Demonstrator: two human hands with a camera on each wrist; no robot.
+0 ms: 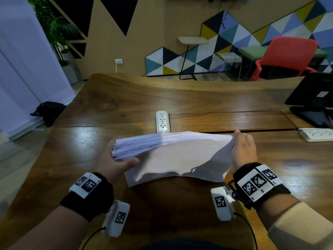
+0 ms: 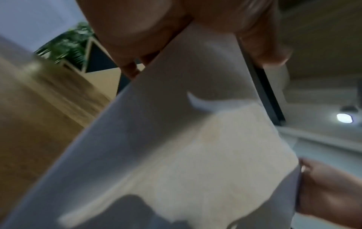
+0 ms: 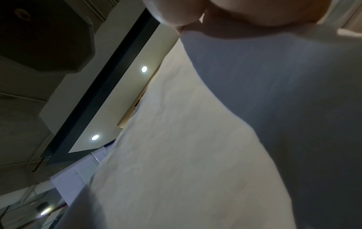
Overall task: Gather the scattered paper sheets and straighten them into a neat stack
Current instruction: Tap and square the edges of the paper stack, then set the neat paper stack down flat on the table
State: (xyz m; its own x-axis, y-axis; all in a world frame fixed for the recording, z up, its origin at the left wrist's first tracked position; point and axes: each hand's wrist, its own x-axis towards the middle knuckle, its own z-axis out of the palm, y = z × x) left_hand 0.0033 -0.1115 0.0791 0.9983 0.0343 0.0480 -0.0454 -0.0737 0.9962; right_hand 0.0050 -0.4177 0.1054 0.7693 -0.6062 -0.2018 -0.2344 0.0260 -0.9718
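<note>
A thick bundle of white paper sheets (image 1: 178, 156) stands on edge above the wooden table (image 1: 108, 105), held between both hands. My left hand (image 1: 115, 163) grips its left end, thumb across the front sheet, where the sheet edges fan out unevenly. My right hand (image 1: 243, 150) grips the right end, fingers curled over the top corner. The front sheet bows outward at the bottom. In the left wrist view the paper (image 2: 176, 147) fills the frame under my left hand's fingers (image 2: 137, 31). In the right wrist view the paper (image 3: 195, 139) runs from my right hand (image 3: 215, 14) downward.
A white power strip (image 1: 162, 121) lies on the table just behind the paper. Another power strip (image 1: 317, 134) sits at the right edge, beside a black monitor stand (image 1: 313, 105). A red chair (image 1: 286, 58) and side tables stand beyond the table.
</note>
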